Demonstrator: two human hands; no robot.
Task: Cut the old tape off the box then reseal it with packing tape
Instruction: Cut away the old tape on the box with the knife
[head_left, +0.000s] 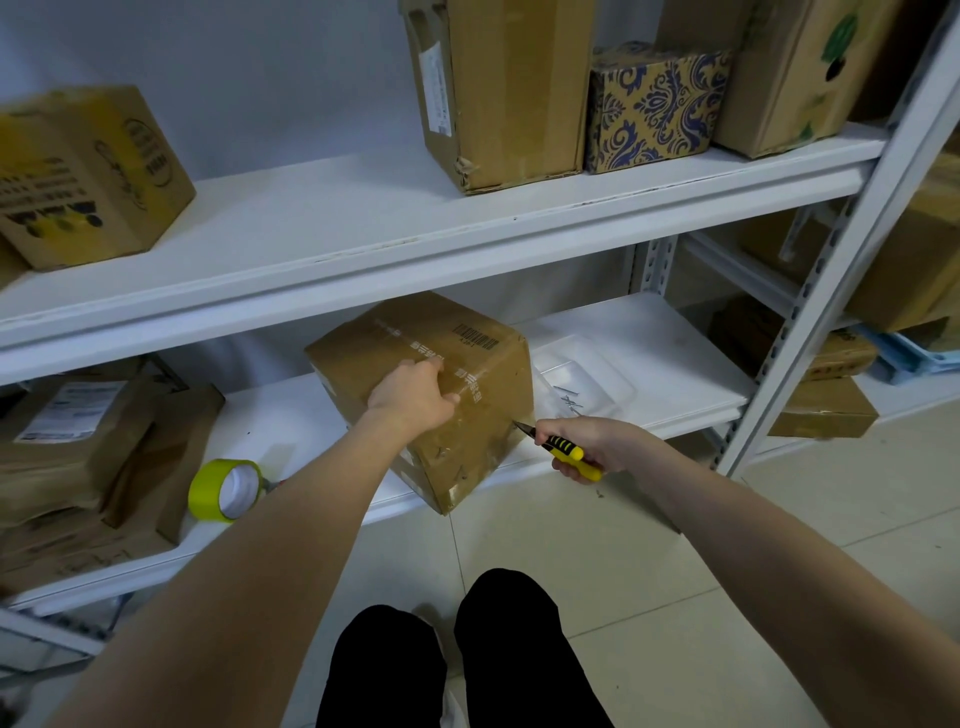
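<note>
**Box braced on the lower shelf, knife tip at its right edge**

The cardboard box (358, 353) stands on the lower shelf (654, 332) of a white metal rack, turned cornerwise so that its near bottom corner overhangs the shelf's front edge. Strips of clear old tape (470, 382) with white print run across its top and down its near face. The left hand (413, 397) lies on the top at the near edge, its grip clamped on the box with fingers curled on the top panel and thumb pointing right along the edge. The right hand (597, 441) has its grip wrapped tight round the yellow-and-black utility knife (569, 451). The short blade points left and its tip is at the box's right vertical edge, just under the top; whether it cuts in cannot be told.

A roll of yellow-green packing tape (221, 488) lies on the same shelf, left of the box and well apart from it, beside brown paper-wrapped parcels (78, 447). A clear plastic tray (587, 376) lies just right of the box. The upper shelf (311, 223) carries more cartons, among them a blue-patterned box (654, 104). Below, black-trousered legs (509, 649) stand on the tiled floor (701, 571)
</note>
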